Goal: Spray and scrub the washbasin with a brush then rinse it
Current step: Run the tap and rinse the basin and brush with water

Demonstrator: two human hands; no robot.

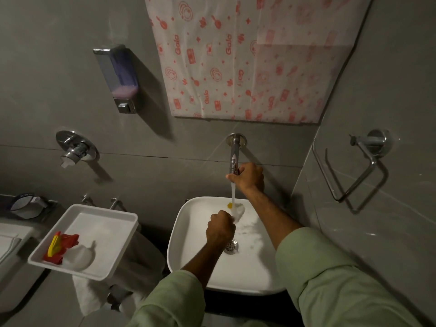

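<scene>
The white washbasin [200, 274] sits below a wall-mounted chrome tap [234, 152], and water runs from the spout into it. My left hand [220, 228] is closed around a brush [237, 210] with white bristles and a yellow part, held under the stream over the basin. My right hand [249, 177] grips the end of the tap spout. The drain [232, 247] shows just right of my left wrist. A spray bottle with a red and yellow trigger [61, 247] lies in the white tray at the left.
A white tray [113, 256] stands left of the basin on a shelf with a towel below. On the wall are a soap dispenser [118, 79], a chrome mixer valve [75, 147], a towel ring [361, 171] and a patterned sheet [236, 60].
</scene>
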